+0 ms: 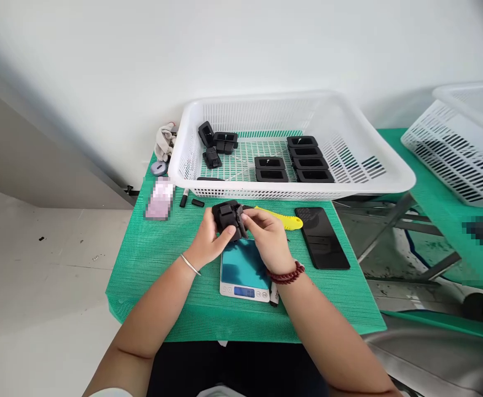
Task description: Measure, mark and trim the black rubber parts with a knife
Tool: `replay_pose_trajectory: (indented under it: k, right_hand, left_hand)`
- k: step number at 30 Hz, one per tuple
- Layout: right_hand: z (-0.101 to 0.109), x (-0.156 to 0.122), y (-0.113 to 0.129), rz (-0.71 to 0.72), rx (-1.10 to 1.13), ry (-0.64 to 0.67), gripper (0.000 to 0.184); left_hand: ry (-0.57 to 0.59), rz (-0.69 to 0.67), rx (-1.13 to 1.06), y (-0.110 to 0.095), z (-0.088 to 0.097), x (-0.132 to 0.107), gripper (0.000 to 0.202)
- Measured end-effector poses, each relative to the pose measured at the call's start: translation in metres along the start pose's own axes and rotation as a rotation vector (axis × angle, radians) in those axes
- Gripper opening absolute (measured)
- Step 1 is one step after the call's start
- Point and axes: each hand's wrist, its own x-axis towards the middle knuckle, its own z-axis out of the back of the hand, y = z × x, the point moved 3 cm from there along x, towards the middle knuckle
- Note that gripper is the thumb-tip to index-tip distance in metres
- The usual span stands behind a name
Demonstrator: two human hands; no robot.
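My left hand [210,240] is closed around a black moulded part [227,216], with the thumb lying across its face. The part is held up over the far end of a small digital scale [245,292], whose display seems to read zero. My right hand [268,234] pinches the right edge of the same part between thumb and fingers. Just beyond the right hand a yellow-handled tool [289,221] sticks out; the hand hides some of it. A black-and-white marker [274,295] lies against the scale's right side.
A white plastic basket [303,193] stands at the back, with several black frame-like parts [310,162] in it. A black phone [323,240] lies to the right. Marker pieces [184,198], a round tin [159,168] and a cloth glove [165,142] are at left. Another basket [456,149] stands far right.
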Motion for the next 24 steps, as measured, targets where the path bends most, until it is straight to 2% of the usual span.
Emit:
replay_pose_trajectory:
  k: [9,15,20,24]
  right_hand:
    - [0.0042,0.0021,0.0000,0.023,0.098,-0.087,0.027]
    - [0.0024,0.0025,-0.0016,0.023,0.104,0.018,0.024]
    - [0.0021,0.0034,-0.0031,-0.025,0.016,0.156,0.028]
    - [0.0022,0.0038,-0.0038,0.062,-0.107,0.116,0.034]
  left_hand:
    - [-0.014,0.044,-0.090,0.0013,-0.0001,-0.0016,0.046]
    - [0.007,0.060,-0.147,-0.0025,-0.0007,-0.0010,0.047]
    - [0.016,0.058,-0.117,-0.0040,0.0010,-0.0006,0.043]
    - [0.048,0.026,-0.126,-0.0049,-0.0016,-0.0008,0.041]
